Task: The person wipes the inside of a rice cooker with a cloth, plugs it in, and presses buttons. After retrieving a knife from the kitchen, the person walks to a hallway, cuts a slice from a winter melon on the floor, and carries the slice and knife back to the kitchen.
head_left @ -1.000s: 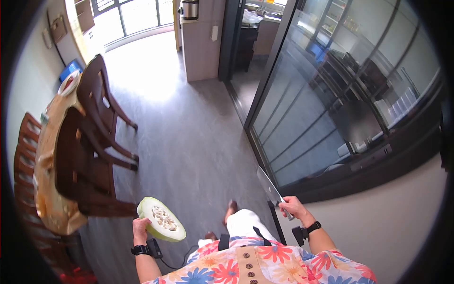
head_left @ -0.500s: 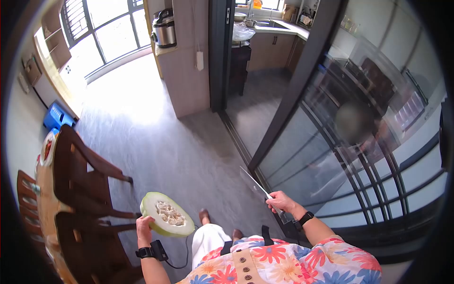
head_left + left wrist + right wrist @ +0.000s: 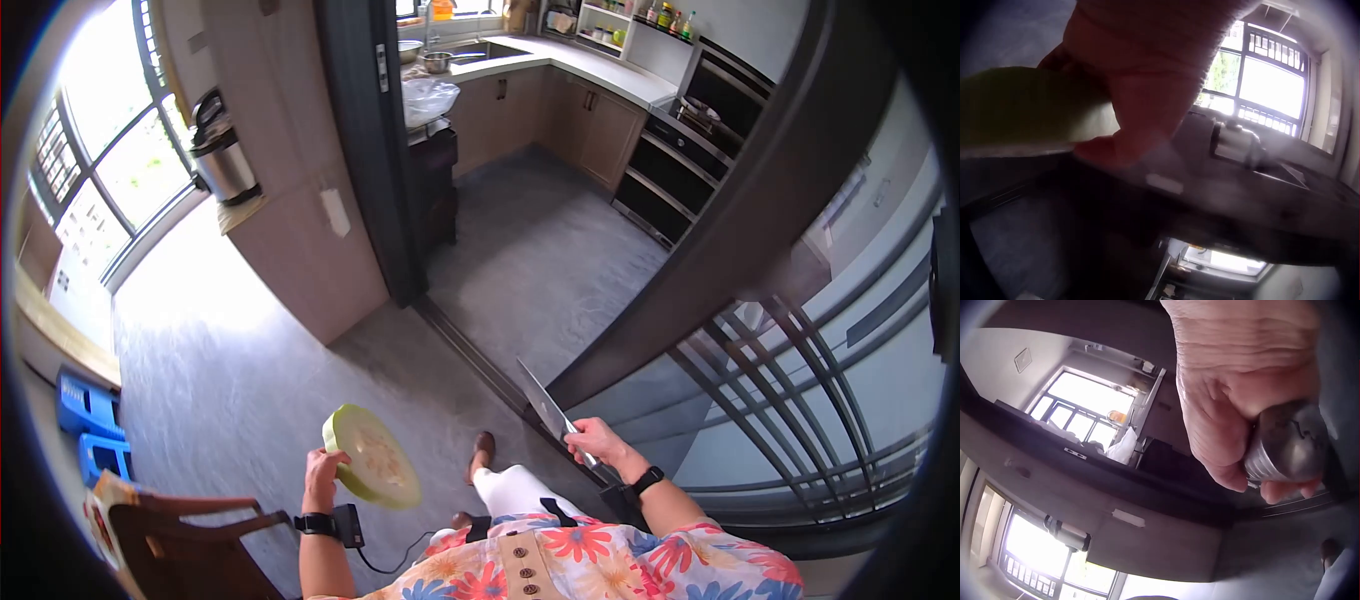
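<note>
My left hand [image 3: 322,480] grips the edge of a cut winter melon [image 3: 372,458], green-rinded, with its pale flesh and seedy middle facing up and right. In the left wrist view the thumb lies over the cut side of the melon [image 3: 1035,112]. My right hand [image 3: 598,445] holds a cleaver [image 3: 545,404] by its handle, the broad blade slanting forward and up to the left. In the right wrist view the fingers of the right hand [image 3: 1235,406] wrap round the metal handle [image 3: 1291,447]; the blade is hidden there.
Ahead, a doorway with a floor track [image 3: 470,350] leads into a kitchen with a counter [image 3: 600,75], sink and oven [image 3: 675,165]. A sliding glass door frame [image 3: 700,240] stands on the right. At left are a wooden chair [image 3: 180,545], blue stools [image 3: 95,405] and a cabinet holding an electric cooker [image 3: 225,165].
The view has turned right and moved toward the kitchen doorway; the table has left view and only one chair shows. Both hands keep hold of the melon and cleaver.
</note>
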Demonstrator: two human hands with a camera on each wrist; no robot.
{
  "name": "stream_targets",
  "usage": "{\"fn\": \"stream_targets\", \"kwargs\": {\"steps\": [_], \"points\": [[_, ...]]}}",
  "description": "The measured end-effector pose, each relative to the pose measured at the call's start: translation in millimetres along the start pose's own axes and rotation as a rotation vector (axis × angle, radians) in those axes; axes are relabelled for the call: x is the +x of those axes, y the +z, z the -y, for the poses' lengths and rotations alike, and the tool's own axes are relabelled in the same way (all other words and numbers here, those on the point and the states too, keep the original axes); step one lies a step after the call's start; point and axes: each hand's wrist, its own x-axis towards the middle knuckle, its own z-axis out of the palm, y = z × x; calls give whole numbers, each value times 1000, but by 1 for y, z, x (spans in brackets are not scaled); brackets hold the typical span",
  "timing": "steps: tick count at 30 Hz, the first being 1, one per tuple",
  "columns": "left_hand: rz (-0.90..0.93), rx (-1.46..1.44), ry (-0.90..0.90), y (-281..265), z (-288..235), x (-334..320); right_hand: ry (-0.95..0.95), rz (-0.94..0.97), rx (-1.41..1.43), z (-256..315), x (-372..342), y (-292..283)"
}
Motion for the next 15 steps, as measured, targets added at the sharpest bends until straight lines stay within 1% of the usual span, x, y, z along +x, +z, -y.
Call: {"fn": "stream_targets", "kwargs": {"steps": [1,2,3,4,5,6,7,9,11,12,13,15], "points": [[49,261,472,-2,9,4,-59,3,12,-7,-3,-1],[92,522,942,-3,3,-15,-45,1,20,-15,-12,0],[94,64,130,7,-10,-43,-41,-6,44,-20,-28,0],[147,12,96,11,-28,-69,-48,-19,80,-17,-43,2],[75,22,92,6,-61,-46,-5,-33,41,24,-20,11],[12,13,118,13,-70,-53,-17,-33,59,28,-23,12],[15,18,121,17,-88,-65,-43,-23,85,37,-25,11],[213,-75,156,23,-128,-74,-68,-13,112,62,-20,13],[194,-52,159,36,-139,-106,-48,4,208,66,-42,4],[177,-40,138,43,-168,-78,-46,1,212,96,-17,1],[272,-83,224,44,-148,-114,-83,-3,246,67,-47,7],[319,-75,237,60,-112,-197,-126,-10,300,0,-112,9]]}}
